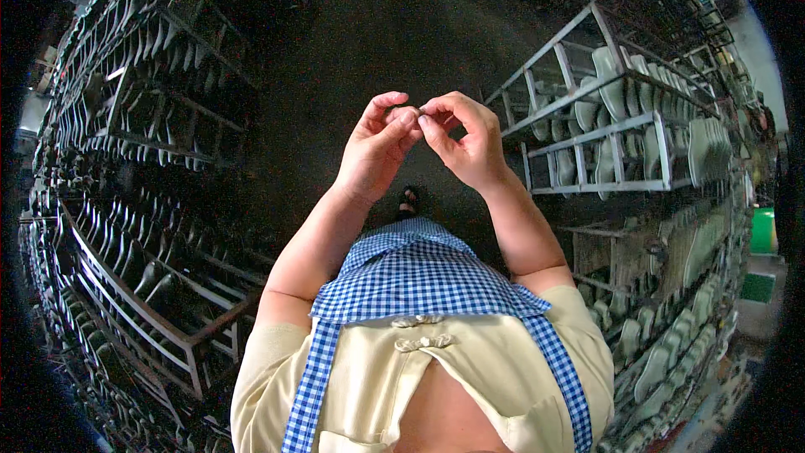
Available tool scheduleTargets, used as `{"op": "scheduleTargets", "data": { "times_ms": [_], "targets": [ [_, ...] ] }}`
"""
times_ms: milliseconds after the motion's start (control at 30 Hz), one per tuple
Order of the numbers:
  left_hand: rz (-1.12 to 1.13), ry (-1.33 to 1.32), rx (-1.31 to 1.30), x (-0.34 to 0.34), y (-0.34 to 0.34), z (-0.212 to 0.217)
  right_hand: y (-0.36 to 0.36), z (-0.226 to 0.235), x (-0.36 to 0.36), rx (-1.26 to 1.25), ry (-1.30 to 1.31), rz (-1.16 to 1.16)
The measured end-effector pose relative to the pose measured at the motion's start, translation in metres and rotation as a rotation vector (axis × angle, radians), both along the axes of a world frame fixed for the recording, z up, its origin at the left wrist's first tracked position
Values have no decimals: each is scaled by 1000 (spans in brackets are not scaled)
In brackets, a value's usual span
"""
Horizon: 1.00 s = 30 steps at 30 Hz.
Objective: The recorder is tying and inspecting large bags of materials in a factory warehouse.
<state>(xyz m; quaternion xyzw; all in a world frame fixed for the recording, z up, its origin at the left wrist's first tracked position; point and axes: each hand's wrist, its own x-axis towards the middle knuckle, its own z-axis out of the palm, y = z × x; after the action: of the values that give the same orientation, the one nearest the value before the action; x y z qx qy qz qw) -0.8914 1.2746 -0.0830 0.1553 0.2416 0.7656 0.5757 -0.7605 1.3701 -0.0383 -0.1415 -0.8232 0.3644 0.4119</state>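
Note:
Both hands are raised in front of my body, with their fingertips meeting. My left hand (379,144) is closed in a pinch, thumb against the fingers, its index finger curled at the top. Touching it from the other side, my right hand (472,141) also pinches, thumb and index fingertip together. Whatever lies between the fingertips, if anything, is too small to make out. Below the hands is the blue-and-white checked apron (419,285) that I wear over a cream short-sleeved top (369,369).
On the right stands a metal rack (587,88) holding rows of pale foot-shaped forms (610,84). Another rack (134,306) with dark, similar forms stands at lower left, and more shelves (159,130) rise behind it. A dark floor (369,33) runs between them.

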Motion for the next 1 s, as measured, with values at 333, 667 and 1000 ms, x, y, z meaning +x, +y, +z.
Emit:
{"op": "scheduleTargets", "data": {
  "times_ms": [333,667,1000],
  "targets": [
    [146,347,63,-20,134,8,137,-3,-20,-547,-29,102],
    [-5,234,72,-63,254,-17,243,-28,-53,-751,62,47],
    [-21,64,68,-206,387,-20,380,-23,-197,-723,20,108]
  ]
}}
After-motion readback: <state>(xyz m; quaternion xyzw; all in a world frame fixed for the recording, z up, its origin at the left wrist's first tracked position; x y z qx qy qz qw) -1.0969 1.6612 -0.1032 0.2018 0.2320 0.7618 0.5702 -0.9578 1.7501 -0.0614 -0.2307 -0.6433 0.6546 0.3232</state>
